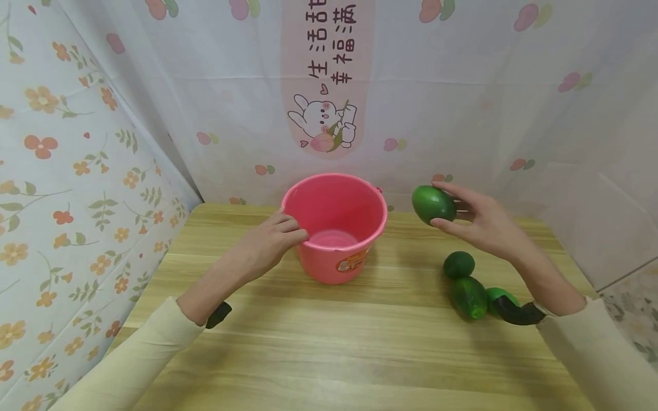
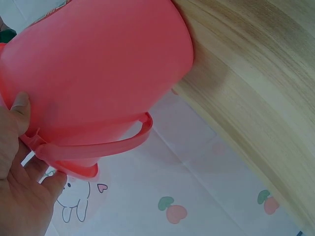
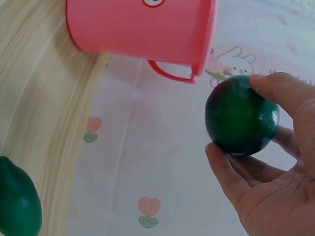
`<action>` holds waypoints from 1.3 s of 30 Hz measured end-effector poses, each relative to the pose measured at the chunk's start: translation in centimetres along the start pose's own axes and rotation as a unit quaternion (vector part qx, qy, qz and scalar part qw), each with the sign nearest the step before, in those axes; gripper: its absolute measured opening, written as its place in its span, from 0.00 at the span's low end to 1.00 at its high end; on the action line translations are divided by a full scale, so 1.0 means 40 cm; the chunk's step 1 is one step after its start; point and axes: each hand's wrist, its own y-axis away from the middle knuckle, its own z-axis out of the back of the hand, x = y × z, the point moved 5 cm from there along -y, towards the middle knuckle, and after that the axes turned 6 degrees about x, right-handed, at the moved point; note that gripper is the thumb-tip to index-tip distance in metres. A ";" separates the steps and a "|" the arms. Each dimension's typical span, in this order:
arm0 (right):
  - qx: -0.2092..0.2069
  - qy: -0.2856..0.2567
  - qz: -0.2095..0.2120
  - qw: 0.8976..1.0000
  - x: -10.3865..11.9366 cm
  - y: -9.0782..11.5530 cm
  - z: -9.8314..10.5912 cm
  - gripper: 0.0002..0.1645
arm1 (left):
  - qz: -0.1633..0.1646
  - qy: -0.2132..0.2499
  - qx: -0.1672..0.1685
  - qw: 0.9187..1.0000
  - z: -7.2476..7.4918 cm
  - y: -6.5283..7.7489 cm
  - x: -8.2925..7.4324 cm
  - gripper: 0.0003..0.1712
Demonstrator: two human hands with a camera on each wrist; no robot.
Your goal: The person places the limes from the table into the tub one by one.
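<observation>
My left hand (image 1: 269, 242) grips the left rim of a pink plastic bucket (image 1: 319, 266), which stands upright on the wooden table. The left wrist view shows the fingers at the rim beside the bucket's handle (image 2: 98, 150). Inside, the bucket's visible bottom is bare. Right of the bucket and above the table, my right hand (image 1: 485, 225) holds a smooth green oval fruit (image 1: 433, 204) between thumb and fingers. Below that hand lie a small dark green fruit (image 1: 459, 265), a longer green fruit (image 1: 469, 298) and a brighter green one (image 1: 501, 298), partly hidden by the wrist strap.
The wooden table (image 1: 308, 354) ends at a white printed cloth (image 1: 231, 114) hanging behind it. A flowered cloth (image 1: 77, 171) hangs along the left side. Black straps (image 1: 520, 313) are on both wrists.
</observation>
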 end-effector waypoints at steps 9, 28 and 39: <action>0.000 -0.003 -0.002 1.000 0.013 -0.012 -0.010 0.43 | -0.001 -0.005 0.000 1.000 0.000 0.000 0.001 0.14; 0.011 0.012 0.011 1.000 0.045 -0.048 -0.027 0.43 | 0.005 -0.004 0.009 1.000 0.000 -0.003 0.000 0.14; 0.020 0.017 0.026 0.999 0.069 -0.066 -0.037 0.43 | 0.005 0.000 0.009 1.000 0.001 -0.005 0.000 0.13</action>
